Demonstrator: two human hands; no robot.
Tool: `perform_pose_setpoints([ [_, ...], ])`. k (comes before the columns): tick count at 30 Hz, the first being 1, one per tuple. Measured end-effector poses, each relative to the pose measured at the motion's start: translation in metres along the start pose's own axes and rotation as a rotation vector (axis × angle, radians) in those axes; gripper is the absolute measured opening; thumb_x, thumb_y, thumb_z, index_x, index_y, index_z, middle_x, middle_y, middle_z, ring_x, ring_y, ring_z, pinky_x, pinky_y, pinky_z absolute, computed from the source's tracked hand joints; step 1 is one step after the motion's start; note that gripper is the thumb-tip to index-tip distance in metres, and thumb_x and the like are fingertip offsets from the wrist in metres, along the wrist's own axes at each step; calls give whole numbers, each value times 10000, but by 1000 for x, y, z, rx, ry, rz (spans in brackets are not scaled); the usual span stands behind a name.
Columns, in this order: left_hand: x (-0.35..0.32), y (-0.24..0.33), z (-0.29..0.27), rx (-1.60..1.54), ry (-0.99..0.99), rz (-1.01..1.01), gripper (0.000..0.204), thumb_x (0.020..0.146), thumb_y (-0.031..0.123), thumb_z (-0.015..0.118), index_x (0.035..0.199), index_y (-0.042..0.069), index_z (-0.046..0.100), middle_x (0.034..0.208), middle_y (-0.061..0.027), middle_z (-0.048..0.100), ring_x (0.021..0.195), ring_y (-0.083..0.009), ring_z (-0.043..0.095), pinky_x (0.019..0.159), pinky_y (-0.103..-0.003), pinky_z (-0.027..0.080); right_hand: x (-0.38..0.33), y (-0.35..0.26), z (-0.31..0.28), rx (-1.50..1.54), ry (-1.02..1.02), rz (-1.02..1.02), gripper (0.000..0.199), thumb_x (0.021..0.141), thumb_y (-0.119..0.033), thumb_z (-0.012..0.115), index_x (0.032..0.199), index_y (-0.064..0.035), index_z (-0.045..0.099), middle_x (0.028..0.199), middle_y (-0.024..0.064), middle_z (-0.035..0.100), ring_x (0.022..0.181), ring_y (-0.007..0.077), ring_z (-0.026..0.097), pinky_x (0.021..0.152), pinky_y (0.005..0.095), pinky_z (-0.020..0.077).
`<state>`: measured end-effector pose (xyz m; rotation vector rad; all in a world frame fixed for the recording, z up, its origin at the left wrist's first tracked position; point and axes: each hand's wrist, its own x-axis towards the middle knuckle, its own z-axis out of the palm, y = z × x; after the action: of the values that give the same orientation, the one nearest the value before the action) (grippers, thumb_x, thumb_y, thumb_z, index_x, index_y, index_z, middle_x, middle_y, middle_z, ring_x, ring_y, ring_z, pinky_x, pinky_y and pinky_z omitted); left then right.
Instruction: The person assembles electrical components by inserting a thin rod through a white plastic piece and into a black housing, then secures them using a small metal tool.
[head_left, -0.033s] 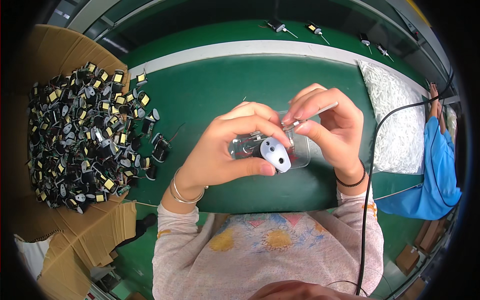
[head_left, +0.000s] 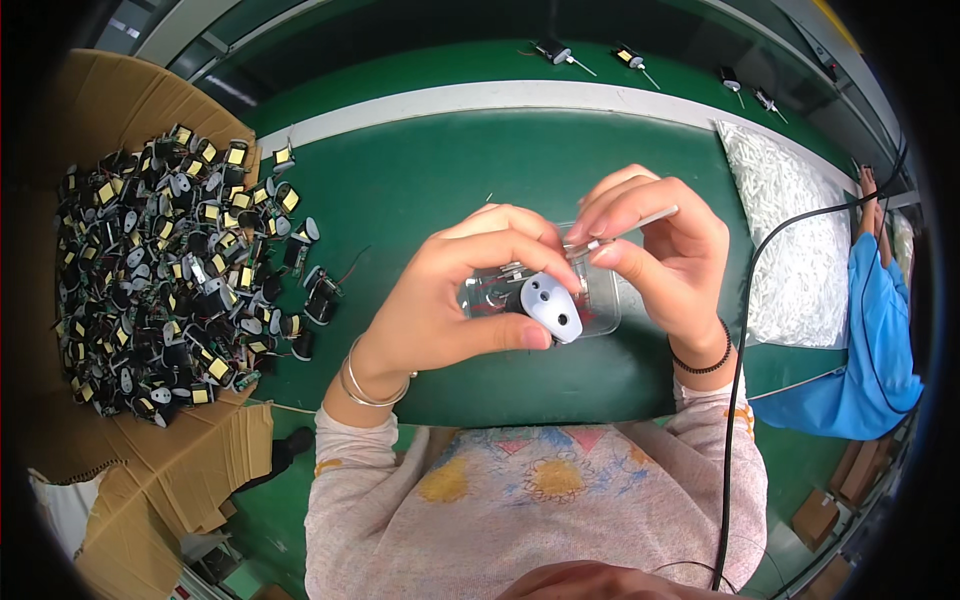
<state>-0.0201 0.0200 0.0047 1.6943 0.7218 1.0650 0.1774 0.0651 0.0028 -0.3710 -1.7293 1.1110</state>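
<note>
Between its thumb and fingers my left hand (head_left: 450,285) holds a small device with a rounded light-grey end cap (head_left: 548,311); the cap has several dark holes and faces up. The device's dark body is mostly hidden by the fingers. To its right, my right hand (head_left: 672,250) is closed in a pinch on a thin pale rod (head_left: 650,222) with a metallic bit at its lower end. The two hands' fingertips come close together there. Beneath both hands lies a clear plastic tray (head_left: 611,318) with small metal and reddish parts in it.
At the left an open cardboard box (head_left: 110,90) has a heap of similar devices (head_left: 180,270). A clear bag of white pieces (head_left: 795,260) lies on the green table (head_left: 430,150) at right. Several devices with rods lie beyond the white strip (head_left: 540,95). A black cable (head_left: 735,420) hangs at right, near a person in blue (head_left: 870,350).
</note>
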Motion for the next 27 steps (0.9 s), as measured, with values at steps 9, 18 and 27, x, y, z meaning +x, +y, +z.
perform_pose_setpoints([
  [9,-1,-2,15,110,134,43,337,624,44,755,911,-11,587,954,-153,626,980,-265,587,882,-362,441,-15,-19,-11,21,309,-326,249,710,81,661,899,29,507,766,143,594,762,255,624,674,330,518],
  [18,-6,-3,14,449,182,231,396,672,20,744,983,22,499,943,-181,655,950,-262,628,904,-391,412,-20,-41,4,-302,139,-156,224,735,6,681,859,12,494,743,162,600,725,272,607,676,399,538],
  [27,-4,2,20,593,250,250,343,645,71,756,948,73,596,950,-37,682,886,-170,649,789,-313,403,-17,-46,1,-462,73,-250,255,639,56,719,815,38,535,694,164,618,668,267,633,613,370,551],
])
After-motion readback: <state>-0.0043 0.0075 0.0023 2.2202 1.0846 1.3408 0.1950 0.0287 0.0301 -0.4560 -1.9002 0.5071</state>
